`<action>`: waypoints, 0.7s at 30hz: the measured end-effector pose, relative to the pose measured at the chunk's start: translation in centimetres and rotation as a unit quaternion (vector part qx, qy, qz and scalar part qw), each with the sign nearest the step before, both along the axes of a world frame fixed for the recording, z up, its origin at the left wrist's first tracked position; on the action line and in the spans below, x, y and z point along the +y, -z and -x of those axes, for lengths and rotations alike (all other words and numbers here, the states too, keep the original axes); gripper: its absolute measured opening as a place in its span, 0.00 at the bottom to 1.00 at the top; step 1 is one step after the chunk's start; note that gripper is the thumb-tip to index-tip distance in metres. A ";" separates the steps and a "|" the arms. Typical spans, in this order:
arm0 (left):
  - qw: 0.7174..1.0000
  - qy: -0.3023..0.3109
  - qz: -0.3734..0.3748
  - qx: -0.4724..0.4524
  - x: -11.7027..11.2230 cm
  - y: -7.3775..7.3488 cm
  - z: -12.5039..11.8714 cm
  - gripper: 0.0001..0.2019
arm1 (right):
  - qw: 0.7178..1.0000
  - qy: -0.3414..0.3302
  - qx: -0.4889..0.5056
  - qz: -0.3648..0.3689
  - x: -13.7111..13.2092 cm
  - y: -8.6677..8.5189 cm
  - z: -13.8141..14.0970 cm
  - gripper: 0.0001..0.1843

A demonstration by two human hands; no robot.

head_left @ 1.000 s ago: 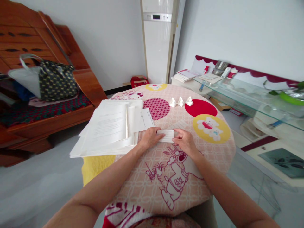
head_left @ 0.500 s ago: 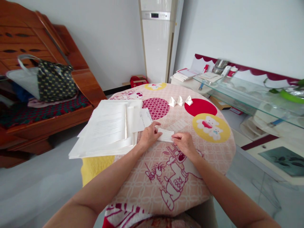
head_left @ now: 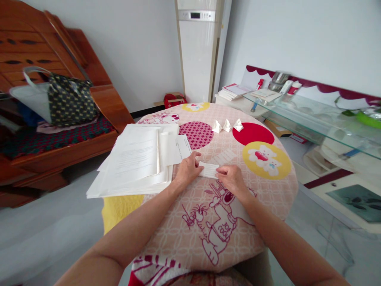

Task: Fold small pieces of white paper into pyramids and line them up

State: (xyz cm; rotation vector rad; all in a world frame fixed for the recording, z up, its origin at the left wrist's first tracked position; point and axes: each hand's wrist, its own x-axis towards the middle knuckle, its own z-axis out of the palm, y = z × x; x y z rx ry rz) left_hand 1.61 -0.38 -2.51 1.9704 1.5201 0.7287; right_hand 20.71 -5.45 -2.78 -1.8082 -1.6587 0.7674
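A small strip of folded white paper (head_left: 209, 170) lies low over the cloth-covered table, between my two hands. The fingers of my left hand (head_left: 188, 168) are closed on its left end. At its right end, my right hand (head_left: 231, 177) pinches the edge between thumb and fingers. Just beyond the paper, a pale lined patch (head_left: 224, 156) shows on the cloth; I cannot tell whether it is paper or print. Farther back stand three small folded paper shapes, the left one (head_left: 217, 126), the middle one (head_left: 226, 125) and the right one (head_left: 238, 125).
Left of my hands lies a stack of white paper sheets (head_left: 133, 155), with a printed sheet (head_left: 182, 149) at its right side. The patterned tablecloth (head_left: 178, 222) covers the round table. A glass shelf (head_left: 315, 115) stands at right, a wooden bench (head_left: 107, 103) with a bag (head_left: 70, 99) at left.
The view has shifted very slightly. Both hands keep hold of the folded paper in nearly the same spot, and nothing else has visibly moved.
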 end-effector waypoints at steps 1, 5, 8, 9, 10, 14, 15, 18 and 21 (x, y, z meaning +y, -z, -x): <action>1.000 0.001 -0.002 0.001 0.0 0.0 0.0 0.23 | 1.000 0.000 -0.003 0.003 0.0 -0.1 0.0 0.16; 1.000 0.005 -0.007 0.006 0.0 0.2 0.1 0.23 | 1.000 0.002 -0.003 0.007 -0.1 -0.2 0.1 0.16; 1.000 0.004 -0.008 0.012 0.1 0.3 0.1 0.23 | 1.000 0.002 -0.005 0.000 0.0 -0.1 0.1 0.16; 1.000 0.004 -0.008 0.014 0.1 0.3 0.1 0.23 | 1.000 0.001 -0.005 0.000 0.0 -0.1 0.0 0.16; 1.000 0.005 -0.008 0.015 0.1 0.3 0.1 0.23 | 1.000 0.002 -0.006 0.000 0.0 0.0 0.0 0.16; 1.000 0.008 -0.009 0.022 0.1 0.2 0.0 0.23 | 1.000 0.002 -0.008 0.000 0.1 0.1 0.1 0.16; 1.000 0.008 -0.009 0.024 0.1 0.2 0.0 0.23 | 1.000 0.001 -0.011 -0.001 0.1 0.0 0.1 0.15; 1.000 0.006 -0.012 0.026 0.1 0.3 0.0 0.24 | 1.000 -0.002 -0.029 -0.002 0.1 -0.3 0.3 0.14; 1.000 0.003 -0.013 0.025 0.1 0.3 0.0 0.24 | 0.999 -0.007 -0.050 0.002 0.0 -0.7 0.5 0.13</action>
